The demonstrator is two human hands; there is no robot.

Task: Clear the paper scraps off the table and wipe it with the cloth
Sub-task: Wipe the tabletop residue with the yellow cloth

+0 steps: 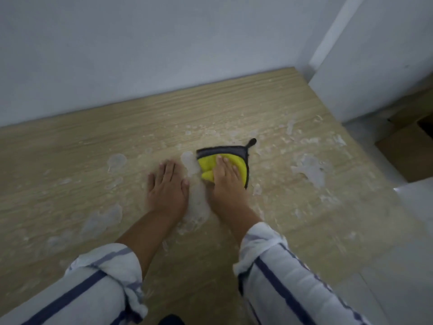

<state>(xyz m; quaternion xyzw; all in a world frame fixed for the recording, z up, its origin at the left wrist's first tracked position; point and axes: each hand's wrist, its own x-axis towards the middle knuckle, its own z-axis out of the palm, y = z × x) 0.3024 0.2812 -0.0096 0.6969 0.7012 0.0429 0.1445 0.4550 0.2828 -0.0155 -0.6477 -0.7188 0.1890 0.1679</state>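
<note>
Yellow microfibre cloth (223, 164), folded, with a dark grey border and a small black hanging loop, lies flat near the middle of a pale wood-grain desk (70, 146) and serves as the landmark for everything below. The person's right hand (226, 178) presses down on the near part of the cloth, fingers spread almost flat, palm over the fabric rather than gripping it. Just left of the cloth, the left hand (167, 184) rests flat and open on the bare desk, holding nothing, as if bracing. Both forearms come out of rolled white sleeves with dark blue stripes (276, 277).

Whitish paper scraps and smeared residue (309, 168) lie scattered all around the cloth: a large torn patch to its right, smaller flecks beyond it toward the white wall (117, 55), a rounded patch well to its left, and a streak touching its left edge and running back between the two hands. The view is slightly blurred, so whether these patches are loose or stuck down cannot be told.

The step in hand looks like wiping, yet clearing is far from done, since scraps remain on every side of the cloth. The next move probably calls for firm downward pressure and a sweep across the nearest streak, gathering the loosened bits into one pile instead of spreading them farther.
</note>
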